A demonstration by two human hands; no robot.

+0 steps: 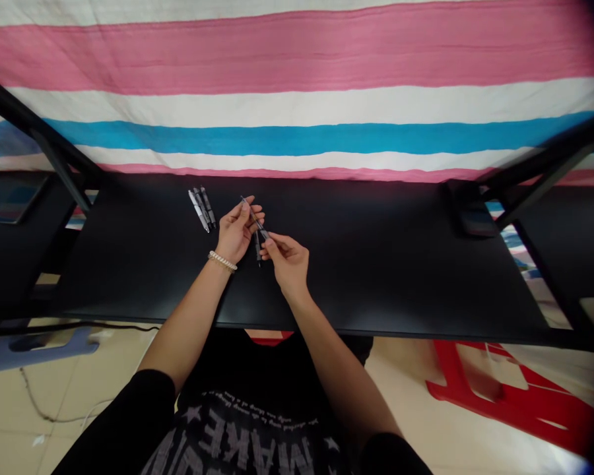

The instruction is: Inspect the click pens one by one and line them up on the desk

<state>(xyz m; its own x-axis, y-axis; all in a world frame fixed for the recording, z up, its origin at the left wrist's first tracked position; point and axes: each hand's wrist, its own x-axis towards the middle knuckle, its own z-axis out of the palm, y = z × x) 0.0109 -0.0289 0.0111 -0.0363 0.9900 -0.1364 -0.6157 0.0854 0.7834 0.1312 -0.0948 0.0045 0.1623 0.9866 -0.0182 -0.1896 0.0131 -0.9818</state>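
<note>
Over the black desktop [376, 277], my left hand [236, 231] and my right hand [287, 258] meet at a slim dark pen [253, 218]. The pen slants between them, with my right fingertips pinching its lower end and my left fingers against its middle. Below the fingers, a second dark pen [258, 249] shows, partly hidden by my hands. To the left of my left hand, a group of 3 pens [200, 208] lies side by side on the desk, one white and grey, the others dark. A beaded bracelet [222, 261] circles my left wrist.
A pink, white and blue striped cloth [297, 112] hangs behind the desk. Black metal frame bars [57, 142] rise at both sides. Below the desk's front edge are a red plastic stool [505, 402], a tiled floor and a thin cable [44, 409].
</note>
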